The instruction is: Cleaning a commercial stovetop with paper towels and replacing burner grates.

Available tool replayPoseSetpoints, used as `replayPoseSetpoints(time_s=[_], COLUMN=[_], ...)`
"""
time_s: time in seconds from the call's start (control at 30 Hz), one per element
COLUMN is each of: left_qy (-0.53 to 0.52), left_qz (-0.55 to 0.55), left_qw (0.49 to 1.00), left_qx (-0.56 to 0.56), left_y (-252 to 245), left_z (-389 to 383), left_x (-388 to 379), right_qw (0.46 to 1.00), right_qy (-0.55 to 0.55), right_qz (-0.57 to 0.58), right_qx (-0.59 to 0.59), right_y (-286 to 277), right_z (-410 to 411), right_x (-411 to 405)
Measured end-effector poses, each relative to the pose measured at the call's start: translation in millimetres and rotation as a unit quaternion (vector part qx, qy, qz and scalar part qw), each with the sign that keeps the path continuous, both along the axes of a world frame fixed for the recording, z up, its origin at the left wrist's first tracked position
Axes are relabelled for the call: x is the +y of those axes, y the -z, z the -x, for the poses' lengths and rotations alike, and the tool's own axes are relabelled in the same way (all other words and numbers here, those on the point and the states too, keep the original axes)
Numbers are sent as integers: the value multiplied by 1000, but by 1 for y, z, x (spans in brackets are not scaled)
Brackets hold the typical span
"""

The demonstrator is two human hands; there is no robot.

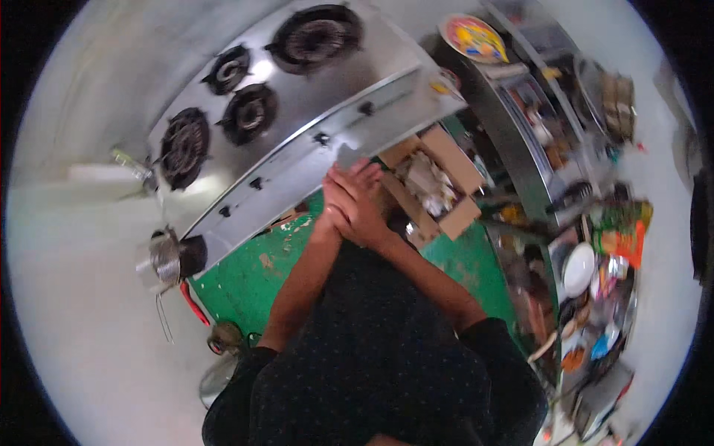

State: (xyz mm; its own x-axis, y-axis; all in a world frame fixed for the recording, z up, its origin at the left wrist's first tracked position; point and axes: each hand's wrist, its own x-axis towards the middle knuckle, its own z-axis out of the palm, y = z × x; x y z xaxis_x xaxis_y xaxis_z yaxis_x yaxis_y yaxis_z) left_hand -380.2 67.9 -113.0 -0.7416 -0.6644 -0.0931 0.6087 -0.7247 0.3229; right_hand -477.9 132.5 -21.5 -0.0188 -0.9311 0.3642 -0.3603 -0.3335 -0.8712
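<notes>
My left hand [333, 196] and my right hand [360, 218] are pressed together in front of my dark, speckled shirt [371, 345]. The right hand lies across the left, and fingers show spread at the top of the pair. No object can be made out in either hand; the space between the palms is hidden. Both hands are held in front of a stainless steel gas stove [329, 106], near its front panel. A cardboard box [464, 213] with raised flaps stands just right of the hands, holding pale crumpled items.
Several black burners [245, 114] sit on the stove top. A steel shelf [516, 120] with a colourful plate [474, 38] runs along the right. Beyond it are a white bowl [579, 269] and packets. A pot with a strainer [165, 257] is at left, above a green floor [245, 290].
</notes>
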Motion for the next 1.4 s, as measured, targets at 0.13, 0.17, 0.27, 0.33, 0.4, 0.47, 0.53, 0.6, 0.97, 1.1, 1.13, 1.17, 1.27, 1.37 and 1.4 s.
replayPoseSetpoints(time_s=[0.13,0.17,0.27,0.33,0.4,0.47,0.53,0.6,0.97,1.1,1.13,1.17,1.27,1.37,1.4], left_qy=[-124,-148,-195,-209,-253,-306,-344,-423,-263,-242,-205,-167,-134,-103,-103], left_qz=[-41,-35,116,347,425,459,399,335,307,336,370,402,324,233,183], left_qw=[971,965,931,836,753,673,715,741,882,859,851,842,852,864,865], left_qx=[-198,-214,-285,-370,-433,-493,-460,-399,-241,-301,-312,-320,-389,-434,-455], left_y=[-114,-136,-180,-190,-193,-167,-165,-175,-200,-205,-186,-167,-125,-89,-76], left_z=[42,40,40,42,27,8,-26,-63,-136,-205,-228,-246,-293,-327,-333], left_x=[-5,-5,-5,-7,-12,-26,-48,-63,-73,-66,-66,-62,-32,3,16], right_qw=[996,995,991,966,916,955,991,974,991,986,993,994,994,998,1000], right_qy=[-43,-15,57,12,-32,-78,-103,-190,-7,4,-5,-11,-24,-4,-1], right_qz=[71,94,-68,-102,-142,-84,-43,-60,72,95,-1,-4,71,37,19], right_qx=[19,35,-97,-239,-375,-273,-70,-105,-117,-136,-117,-105,-79,-44,10], right_y=[-12,-22,-61,-40,-29,-32,-77,-100,-97,-91,-90,-90,-82,-95,-94], right_z=[25,22,6,15,4,-29,-57,-79,-125,-134,-137,-141,-149,-167,-167], right_x=[-27,-33,-69,-110,-126,-122,-101,-89,-217,-253,-260,-269,-299,-330,-349])
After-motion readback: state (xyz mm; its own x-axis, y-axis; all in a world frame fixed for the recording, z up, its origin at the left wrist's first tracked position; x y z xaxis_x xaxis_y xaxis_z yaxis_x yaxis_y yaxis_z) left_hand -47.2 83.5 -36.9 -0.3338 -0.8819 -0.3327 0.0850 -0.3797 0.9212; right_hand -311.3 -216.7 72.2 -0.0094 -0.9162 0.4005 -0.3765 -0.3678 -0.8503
